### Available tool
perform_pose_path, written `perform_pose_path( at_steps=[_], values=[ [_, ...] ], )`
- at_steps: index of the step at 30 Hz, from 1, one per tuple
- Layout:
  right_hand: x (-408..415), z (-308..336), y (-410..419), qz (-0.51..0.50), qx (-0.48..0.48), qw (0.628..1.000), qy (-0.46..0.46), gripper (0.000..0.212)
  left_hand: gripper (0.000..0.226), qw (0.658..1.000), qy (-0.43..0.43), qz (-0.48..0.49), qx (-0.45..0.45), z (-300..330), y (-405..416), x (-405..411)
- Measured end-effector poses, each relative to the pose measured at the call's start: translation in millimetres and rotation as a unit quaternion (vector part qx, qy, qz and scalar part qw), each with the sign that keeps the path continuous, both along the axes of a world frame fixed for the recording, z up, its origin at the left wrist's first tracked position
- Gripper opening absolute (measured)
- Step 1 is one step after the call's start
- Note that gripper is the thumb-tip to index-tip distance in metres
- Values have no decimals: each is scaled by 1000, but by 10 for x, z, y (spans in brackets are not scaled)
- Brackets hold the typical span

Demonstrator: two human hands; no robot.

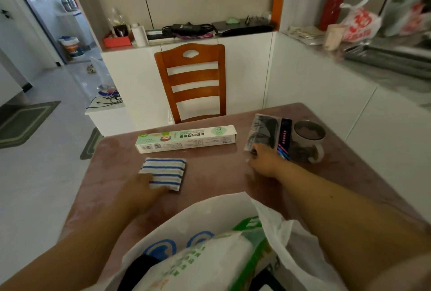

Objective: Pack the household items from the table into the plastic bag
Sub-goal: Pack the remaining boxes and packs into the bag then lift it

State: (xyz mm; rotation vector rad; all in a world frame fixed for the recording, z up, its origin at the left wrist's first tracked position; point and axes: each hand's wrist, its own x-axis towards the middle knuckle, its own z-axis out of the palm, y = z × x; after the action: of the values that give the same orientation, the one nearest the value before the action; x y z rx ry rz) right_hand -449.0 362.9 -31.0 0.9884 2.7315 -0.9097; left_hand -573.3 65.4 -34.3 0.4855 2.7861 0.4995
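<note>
Nearest, the white plastic bag (210,227) gapes open with a green-and-white pack (205,265) inside. Beyond it, the left hand (142,191) lies on the striped cloth (164,171), seemingly with curled fingers; the right hand (265,160) pinches the dark packet (268,134). Farther along the table (217,181) sits the long box (186,139).

The left hand (142,189) holds the near edge of a blue-striped cloth (163,171) on the pink table (210,169). The right hand (265,160) holds a clear packet of dark things (265,133) beside a mug (309,137) near the right edge. A long box (186,139) lies by the far edge. An open white plastic bag (210,244) sits at the near edge.
</note>
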Motion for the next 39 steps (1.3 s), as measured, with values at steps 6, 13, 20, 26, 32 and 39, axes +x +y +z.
perform_pose_path(
  at_steps=[6, 13, 20, 26, 32, 39],
  values=[
    [-88, -29, -67, 91, 84, 992, -21, 40, 75, 992, 29, -92, -84, -5, 165, 39],
    [-45, -194, -37, 90, 173, 981, -24, 57, 91, 986, 27, -105, -127, -86, 198, -21],
    [10, -81, -175, 78, 143, 987, -3, 22, 64, 993, -121, 17, -7, 113, 266, 86],
    [111, 683, -593, 170, -14, 960, 222, 17, 39, 910, -294, 99, 274, 454, 280, 267],
    [-42, 795, -1065, 400, -47, 905, 135, 13, 49, 767, -422, 161, 456, 735, 403, 443],
    [-336, 598, -506, 157, -134, 954, 216, 18, 19, 810, -364, 208, 409, 729, 383, 424]
  ],
)
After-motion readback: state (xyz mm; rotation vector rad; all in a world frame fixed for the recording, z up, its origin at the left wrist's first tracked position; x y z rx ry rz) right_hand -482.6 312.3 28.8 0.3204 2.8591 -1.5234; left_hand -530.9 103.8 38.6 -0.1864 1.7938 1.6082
